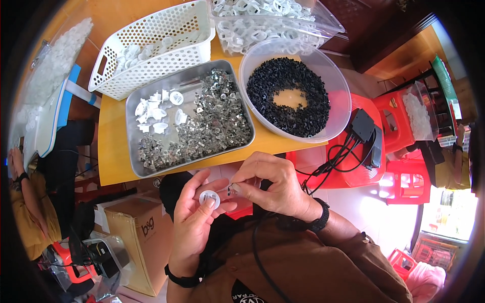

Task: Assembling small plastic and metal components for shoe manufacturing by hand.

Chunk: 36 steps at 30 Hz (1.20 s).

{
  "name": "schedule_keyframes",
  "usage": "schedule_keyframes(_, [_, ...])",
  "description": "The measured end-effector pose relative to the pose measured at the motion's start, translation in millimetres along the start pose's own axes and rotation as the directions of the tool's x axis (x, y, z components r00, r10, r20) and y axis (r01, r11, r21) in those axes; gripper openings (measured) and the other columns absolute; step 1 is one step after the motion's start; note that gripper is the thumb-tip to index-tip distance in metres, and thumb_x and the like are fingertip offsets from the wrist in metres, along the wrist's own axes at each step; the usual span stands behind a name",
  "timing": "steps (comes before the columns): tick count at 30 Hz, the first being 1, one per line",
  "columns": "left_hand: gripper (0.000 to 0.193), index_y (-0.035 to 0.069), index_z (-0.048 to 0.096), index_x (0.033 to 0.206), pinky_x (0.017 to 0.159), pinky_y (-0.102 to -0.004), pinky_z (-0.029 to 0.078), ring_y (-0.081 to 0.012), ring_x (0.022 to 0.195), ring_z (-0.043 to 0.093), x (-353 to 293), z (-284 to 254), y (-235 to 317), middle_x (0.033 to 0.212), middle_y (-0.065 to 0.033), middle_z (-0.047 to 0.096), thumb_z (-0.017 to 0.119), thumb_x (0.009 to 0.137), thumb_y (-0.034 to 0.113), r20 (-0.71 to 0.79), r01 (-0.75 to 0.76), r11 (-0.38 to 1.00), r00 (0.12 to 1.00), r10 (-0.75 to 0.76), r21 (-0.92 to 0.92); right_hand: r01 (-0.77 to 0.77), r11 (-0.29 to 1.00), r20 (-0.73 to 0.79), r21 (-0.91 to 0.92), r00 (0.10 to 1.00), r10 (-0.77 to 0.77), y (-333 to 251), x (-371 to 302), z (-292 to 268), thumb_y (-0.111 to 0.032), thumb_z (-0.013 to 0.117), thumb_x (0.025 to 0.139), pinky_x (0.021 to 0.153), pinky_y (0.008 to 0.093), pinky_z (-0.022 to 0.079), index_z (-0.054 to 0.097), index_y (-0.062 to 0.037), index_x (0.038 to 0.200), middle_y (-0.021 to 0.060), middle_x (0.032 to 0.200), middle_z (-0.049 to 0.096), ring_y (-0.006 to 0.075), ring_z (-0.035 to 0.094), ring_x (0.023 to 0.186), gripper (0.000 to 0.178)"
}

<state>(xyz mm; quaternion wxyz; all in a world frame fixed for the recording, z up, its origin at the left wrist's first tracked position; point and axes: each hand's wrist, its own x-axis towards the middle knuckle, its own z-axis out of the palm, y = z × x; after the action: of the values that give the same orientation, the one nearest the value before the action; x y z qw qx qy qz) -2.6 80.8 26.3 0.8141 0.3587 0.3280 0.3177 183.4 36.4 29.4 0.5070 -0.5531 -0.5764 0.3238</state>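
My left hand (193,220) is closed on a small round white plastic piece (216,201), its thumb pressed over the piece. Close to its right, my right hand (275,186) pinches a tiny metal clip (231,191) between thumb and fingers; its exact shape is too small to make out. Both hands are just off the near edge of the yellow table (114,151). Beyond them lies a grey metal tray (132,112), with several white plastic pieces (160,127) at its left and a spread of small shiny metal clips (217,108) across the rest.
Right of the tray stands a round clear tub (339,96) of small black parts. A white perforated basket (166,63) and a clear bin (326,25) of translucent pieces stand behind. Cables and black adapters (362,125) lie on a red stool. A cardboard box (141,237) stands at left; another person's arm (33,204) shows.
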Motion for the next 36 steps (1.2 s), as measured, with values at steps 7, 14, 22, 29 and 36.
schedule_keyframes(7, [0.041,-0.003,0.038,0.128,0.06,-0.03,0.057,-0.0225,0.088,0.066,0,4,2,0.109,-0.019,0.061,0.053,0.095,0.017,-0.022,0.027,0.989,0.999,-0.024,0.147,0.082,0.993,-0.037,0.085,0.996,-0.079,0,-2,12,0.001,0.07,0.074,0.052,0.026,0.048,0.068,-0.0044,0.086,0.0051,0.078,0.06,0.0146,0.059,0.062,0.013])
schedule_keyframes(14, [0.042,-0.004,0.042,0.129,0.077,-0.0307,0.054,-0.0201,0.101,0.061,3,5,-6,0.119,-0.0146,0.057,0.052,0.095,0.017,0.045,0.019,0.994,0.999,-0.024,0.105,0.213,0.969,-0.097,-0.128,0.969,-0.226,14,-5,26,-0.002,0.071,0.071,0.055,0.03,0.049,0.067,-0.0063,0.081,0.0051,0.077,0.06,0.02,0.06,0.063,0.013])
schedule_keyframes(22, [0.049,-0.003,0.038,0.134,0.096,-0.038,0.047,-0.0251,0.114,0.054,2,1,-10,0.126,-0.0151,0.051,0.058,0.089,0.007,0.113,0.007,1.0,0.994,-0.007,-0.002,0.104,0.989,-0.096,-0.107,0.989,-0.114,10,-7,18,-0.003,0.072,0.07,0.058,0.032,0.05,0.066,-0.007,0.08,0.0053,0.076,0.06,0.0217,0.061,0.066,0.012])
schedule_keyframes(29, [0.042,0.001,0.046,0.123,0.083,-0.0323,0.051,-0.019,0.103,0.057,4,-15,-18,0.116,-0.0112,0.056,0.064,0.088,0.014,0.075,-0.15,0.982,0.987,0.142,0.115,0.146,0.983,-0.192,-0.109,0.967,-0.165,6,-7,11,-0.002,0.073,0.068,0.055,0.031,0.049,0.068,-0.0093,0.081,0.0043,0.077,0.061,0.0205,0.062,0.066,0.016])
schedule_keyframes(36, [0.035,0.001,0.046,0.122,0.083,-0.0346,0.051,-0.0201,0.101,0.058,2,-7,-12,0.113,-0.0113,0.058,0.057,0.092,0.018,0.117,-0.119,0.993,0.986,0.116,0.012,0.188,0.976,-0.198,-0.108,0.958,-0.206,0,-7,6,-0.001,0.075,0.067,0.055,0.0301,0.049,0.069,-0.0117,0.081,0.0023,0.077,0.059,0.0196,0.061,0.066,0.018])
